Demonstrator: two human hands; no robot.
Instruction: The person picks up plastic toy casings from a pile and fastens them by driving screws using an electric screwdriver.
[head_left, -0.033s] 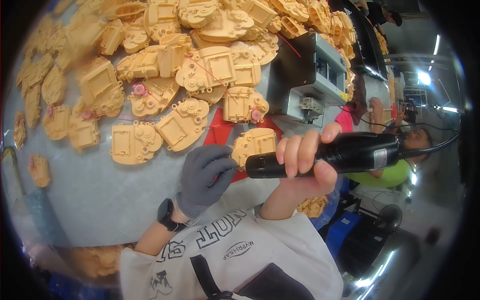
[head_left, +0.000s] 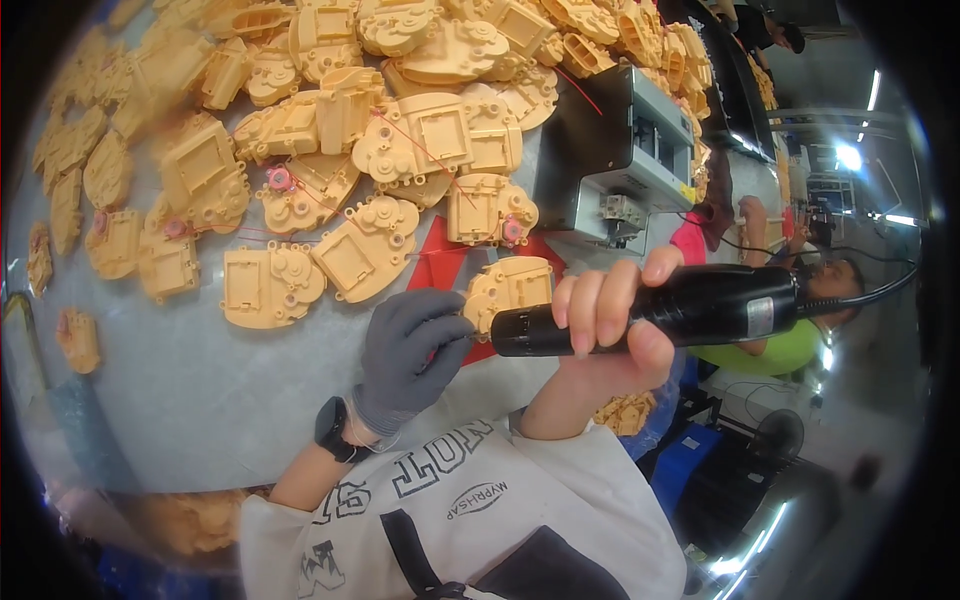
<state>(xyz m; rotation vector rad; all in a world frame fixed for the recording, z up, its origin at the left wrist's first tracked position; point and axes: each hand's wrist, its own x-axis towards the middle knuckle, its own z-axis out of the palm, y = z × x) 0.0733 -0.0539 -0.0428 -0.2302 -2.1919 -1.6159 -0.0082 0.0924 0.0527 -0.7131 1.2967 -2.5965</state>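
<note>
The right hand (head_left: 620, 315), bare, is wrapped around one black corded electric screwdriver (head_left: 715, 308), fingers over the top of the barrel and thumb beneath. The left hand (head_left: 408, 350), in a grey glove, is half closed, its bent fingertips at the left edge of one tan plastic gear housing (head_left: 515, 282); whether they pinch it or only touch it I cannot tell, and a small reddish bit between the fingers is too hidden to name. That housing lies over the red mat (head_left: 437, 265) in front of the person, and the screwdriver's nose overlaps its lower edge in this view, the tip out of sight.

Counted: one screwdriver, one housing at the hands, one more with a pink wheel (head_left: 512, 231) just above it, and two housings side by side left of the mat. At least four pink wheels show in all. Beyond, the heap of tan housings (head_left: 440, 50) overlaps too much to count. One black-and-grey boxy machine (head_left: 625, 160) stands right of the heap, and one dark wristwatch (head_left: 333, 430) is on the left wrist
</note>
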